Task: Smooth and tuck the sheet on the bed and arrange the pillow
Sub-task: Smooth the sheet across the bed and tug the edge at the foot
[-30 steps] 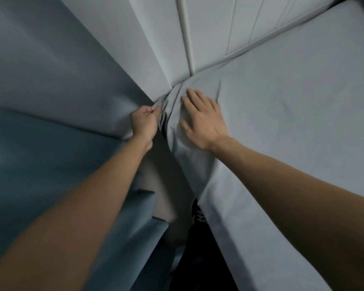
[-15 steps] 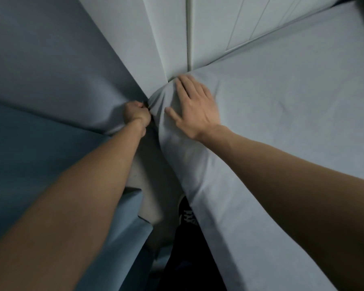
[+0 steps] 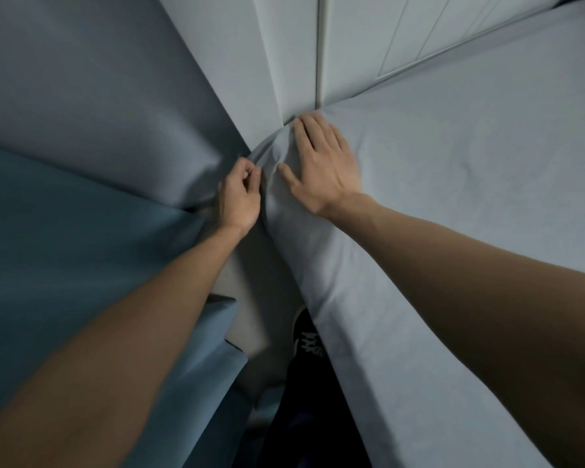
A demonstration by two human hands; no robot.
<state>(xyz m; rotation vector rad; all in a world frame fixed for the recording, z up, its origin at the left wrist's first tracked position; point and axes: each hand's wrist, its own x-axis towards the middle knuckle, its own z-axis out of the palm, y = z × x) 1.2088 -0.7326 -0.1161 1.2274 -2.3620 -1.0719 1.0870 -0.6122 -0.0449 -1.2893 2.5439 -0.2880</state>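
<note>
A pale grey sheet covers the bed, which fills the right side of the head view. My right hand lies flat, fingers spread, on the bunched sheet at the bed's far corner, where the bed meets the wall. My left hand is just left of that corner, curled, with thumb and fingers pinching a fold of the sheet at the mattress edge. No pillow is in view.
A white panelled wall stands behind the bed's corner. A grey-blue padded surface rises on the left, leaving a narrow gap. A dark shoe stands on the floor in that gap.
My left hand has dropped a little and turned, its fingers now pinching the sheet fold beside the corner. My right hand stays pressed flat on the corner.
</note>
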